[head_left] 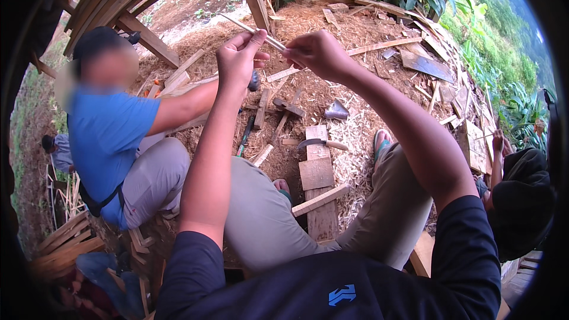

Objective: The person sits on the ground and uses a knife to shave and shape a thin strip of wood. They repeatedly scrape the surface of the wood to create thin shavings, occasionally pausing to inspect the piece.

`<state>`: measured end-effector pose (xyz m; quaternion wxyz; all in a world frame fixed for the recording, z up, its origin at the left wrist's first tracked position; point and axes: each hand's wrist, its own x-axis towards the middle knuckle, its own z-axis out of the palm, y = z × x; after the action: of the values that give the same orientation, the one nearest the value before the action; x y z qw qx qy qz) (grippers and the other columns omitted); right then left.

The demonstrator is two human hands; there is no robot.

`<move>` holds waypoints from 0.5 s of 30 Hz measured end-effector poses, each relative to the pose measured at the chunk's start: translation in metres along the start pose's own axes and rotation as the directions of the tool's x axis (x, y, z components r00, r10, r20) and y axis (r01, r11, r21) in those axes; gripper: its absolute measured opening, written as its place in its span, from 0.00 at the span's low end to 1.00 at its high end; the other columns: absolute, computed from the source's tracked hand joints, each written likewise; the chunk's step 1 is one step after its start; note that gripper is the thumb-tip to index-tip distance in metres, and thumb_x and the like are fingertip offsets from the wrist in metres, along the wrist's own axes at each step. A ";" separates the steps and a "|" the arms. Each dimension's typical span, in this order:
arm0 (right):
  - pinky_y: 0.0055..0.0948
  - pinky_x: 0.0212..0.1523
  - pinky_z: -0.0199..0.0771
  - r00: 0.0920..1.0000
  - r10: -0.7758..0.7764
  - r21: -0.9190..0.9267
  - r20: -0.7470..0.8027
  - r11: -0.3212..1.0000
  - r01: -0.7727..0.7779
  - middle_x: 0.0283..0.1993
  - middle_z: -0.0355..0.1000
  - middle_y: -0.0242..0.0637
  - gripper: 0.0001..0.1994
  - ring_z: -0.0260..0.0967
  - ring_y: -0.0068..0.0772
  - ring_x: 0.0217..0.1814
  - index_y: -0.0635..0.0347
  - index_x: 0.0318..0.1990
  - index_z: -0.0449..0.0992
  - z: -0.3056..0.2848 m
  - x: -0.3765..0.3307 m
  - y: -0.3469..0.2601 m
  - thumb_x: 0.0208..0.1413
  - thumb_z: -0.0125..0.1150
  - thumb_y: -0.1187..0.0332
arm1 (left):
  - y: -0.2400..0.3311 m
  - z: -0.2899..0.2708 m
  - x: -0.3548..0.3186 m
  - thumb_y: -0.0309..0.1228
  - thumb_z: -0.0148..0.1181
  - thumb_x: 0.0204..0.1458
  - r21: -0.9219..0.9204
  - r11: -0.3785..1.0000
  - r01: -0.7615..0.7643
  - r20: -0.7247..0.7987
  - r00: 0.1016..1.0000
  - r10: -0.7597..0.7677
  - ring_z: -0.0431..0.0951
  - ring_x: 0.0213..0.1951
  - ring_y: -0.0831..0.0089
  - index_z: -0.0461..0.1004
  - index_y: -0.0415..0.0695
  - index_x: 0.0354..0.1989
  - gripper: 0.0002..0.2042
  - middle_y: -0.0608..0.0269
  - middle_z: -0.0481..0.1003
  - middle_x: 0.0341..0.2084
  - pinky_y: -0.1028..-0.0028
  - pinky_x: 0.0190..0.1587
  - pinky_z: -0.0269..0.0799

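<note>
A thin pale wooden stick (272,42) with a tapered far end is held up in front of me. My left hand (238,56) pinches it near its middle, thumb on top, and the tip sticks out beyond to the upper left. At the stick's near end, my right hand (317,54) closes its fingertips around it. Well below both hands, a knife (335,144) with a curved blade and wooden handle lies across a short board on the ground between my feet.
Wood shavings (361,160) and offcuts cover the ground. A wooden mallet (288,107), a black-and-green tool (245,136) and a metal piece (336,110) lie ahead. One person in a blue shirt (109,142) sits close on my left; another in dark clothing (521,201) is at right.
</note>
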<state>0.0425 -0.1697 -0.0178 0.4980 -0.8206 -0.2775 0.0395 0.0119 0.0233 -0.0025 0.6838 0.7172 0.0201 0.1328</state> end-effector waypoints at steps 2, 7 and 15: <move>0.25 0.39 0.81 0.999 0.042 -0.035 0.024 0.999 -0.042 0.34 0.82 0.36 0.09 0.78 0.22 0.33 0.60 0.42 0.83 -0.003 -0.002 -0.006 0.60 0.64 0.66 | -0.003 -0.001 0.001 0.40 0.69 0.54 0.048 0.999 0.011 0.007 1.000 -0.011 0.79 0.23 0.82 0.79 0.40 0.36 0.14 0.67 0.79 0.25 0.83 0.22 0.69; 0.26 0.41 0.81 0.998 0.051 0.018 -0.019 0.999 -0.051 0.38 0.82 0.37 0.10 0.79 0.22 0.35 0.59 0.43 0.84 -0.002 -0.002 0.003 0.58 0.66 0.65 | -0.002 0.010 -0.009 0.45 0.70 0.52 0.221 0.968 0.114 0.137 0.980 -0.147 0.76 0.26 0.82 0.78 0.44 0.34 0.16 0.71 0.77 0.27 0.80 0.28 0.71; 0.27 0.34 0.79 0.998 -0.020 0.002 -0.056 1.000 0.021 0.32 0.81 0.38 0.09 0.77 0.23 0.29 0.57 0.41 0.85 -0.001 0.000 0.007 0.58 0.66 0.63 | -0.001 0.006 -0.004 0.44 0.69 0.53 0.116 0.993 0.028 0.124 0.991 -0.042 0.77 0.25 0.81 0.80 0.42 0.37 0.16 0.68 0.79 0.28 0.82 0.26 0.69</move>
<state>0.0459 -0.1725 -0.0229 0.5070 -0.8179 -0.2717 0.0116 0.0097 0.0163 -0.0044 0.6440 0.7614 -0.0030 0.0740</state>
